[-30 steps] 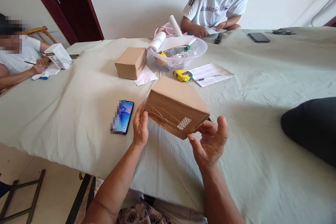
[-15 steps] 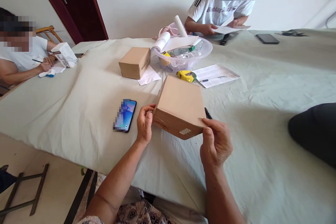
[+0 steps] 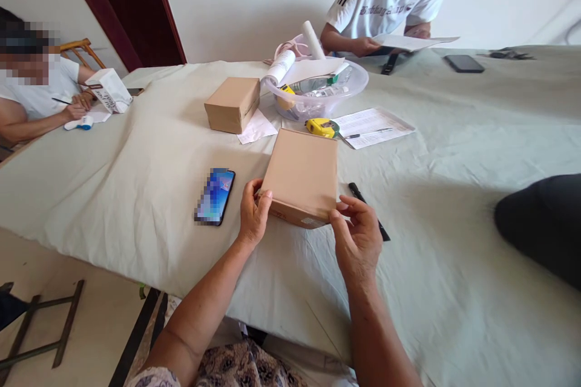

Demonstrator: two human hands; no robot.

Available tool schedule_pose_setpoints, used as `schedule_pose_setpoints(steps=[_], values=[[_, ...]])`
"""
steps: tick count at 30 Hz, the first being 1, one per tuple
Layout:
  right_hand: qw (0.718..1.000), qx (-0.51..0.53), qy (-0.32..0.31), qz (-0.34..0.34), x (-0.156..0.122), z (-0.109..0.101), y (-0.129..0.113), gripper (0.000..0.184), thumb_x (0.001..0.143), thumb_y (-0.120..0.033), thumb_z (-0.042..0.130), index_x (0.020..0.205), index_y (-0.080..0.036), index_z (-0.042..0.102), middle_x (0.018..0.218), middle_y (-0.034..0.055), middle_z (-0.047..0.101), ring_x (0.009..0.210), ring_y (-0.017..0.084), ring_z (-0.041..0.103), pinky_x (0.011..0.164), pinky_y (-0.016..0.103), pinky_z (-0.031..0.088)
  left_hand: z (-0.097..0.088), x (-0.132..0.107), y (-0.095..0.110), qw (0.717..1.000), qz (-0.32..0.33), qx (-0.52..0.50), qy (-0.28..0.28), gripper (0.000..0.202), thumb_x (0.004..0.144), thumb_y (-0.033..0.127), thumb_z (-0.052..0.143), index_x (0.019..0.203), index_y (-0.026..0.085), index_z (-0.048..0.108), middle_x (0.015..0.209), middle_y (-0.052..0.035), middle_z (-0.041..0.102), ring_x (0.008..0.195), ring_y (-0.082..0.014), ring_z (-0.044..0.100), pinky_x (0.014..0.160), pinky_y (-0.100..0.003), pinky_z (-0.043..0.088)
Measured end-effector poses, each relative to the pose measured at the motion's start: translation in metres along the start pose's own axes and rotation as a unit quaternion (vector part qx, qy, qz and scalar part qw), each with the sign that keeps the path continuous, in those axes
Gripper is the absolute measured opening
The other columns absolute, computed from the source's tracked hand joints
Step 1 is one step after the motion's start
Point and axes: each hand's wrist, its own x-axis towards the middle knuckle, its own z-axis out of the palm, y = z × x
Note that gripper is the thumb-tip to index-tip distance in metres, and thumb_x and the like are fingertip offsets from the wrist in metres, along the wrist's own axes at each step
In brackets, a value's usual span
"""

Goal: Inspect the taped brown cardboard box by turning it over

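Note:
A closed brown cardboard box (image 3: 302, 172) sits in front of me, its top facing up and its near side showing a small patterned label. Around its near left corner my left hand (image 3: 254, 211) is closed, thumb at the top edge. My right hand (image 3: 358, 236) holds the near right corner with the thumb against it and the other fingers curled beside it. Just right of that hand lies a black pen-like stick (image 3: 368, 210). A smartphone (image 3: 215, 196) with a lit screen lies left of my left hand.
Beyond the box are a yellow tape measure (image 3: 322, 127), a printed sheet (image 3: 376, 127) with a pen, a second box (image 3: 232, 104) and a filled plastic basin (image 3: 358, 87). Two people sit at the table, left and far side. A dark rounded object (image 3: 540, 230) is at right.
The box has turned and come down level, its near side less visible now. My right hand has shifted left with it, uncovering the black stick. The far person's paper has moved right.

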Motion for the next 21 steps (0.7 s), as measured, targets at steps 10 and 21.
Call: schedule_pose_setpoints(steps=[10, 21], values=[[0.999, 0.022, 0.025, 0.031, 0.007, -0.001, 0.000, 0.041, 0.091, -0.051, 0.067, 0.120, -0.022, 0.068, 0.080, -0.0016, 0.061, 0.073, 0.014, 0.059, 0.070, 0.031, 0.053, -0.002, -0.002, -0.001, 0.994, 0.048, -0.085, -0.056, 0.041, 0.088, 0.042, 0.062, 0.122, 0.021, 0.063, 0.131, -0.0126, 0.070, 0.126, -0.0321, 0.065, 0.106, -0.046, 0.052], [0.999, 0.017, -0.005, 0.036, 0.006, 0.002, 0.011, 0.042, 0.092, -0.063, 0.061, 0.103, -0.023, 0.066, 0.095, 0.0042, 0.068, 0.088, 0.019, 0.065, 0.075, 0.035, 0.058, -0.004, 0.010, -0.019, 0.994, 0.048, -0.092, -0.023, 0.042, 0.080, 0.021, 0.070, 0.122, 0.023, 0.066, 0.124, -0.0086, 0.073, 0.121, -0.0243, 0.068, 0.106, -0.038, 0.053]])
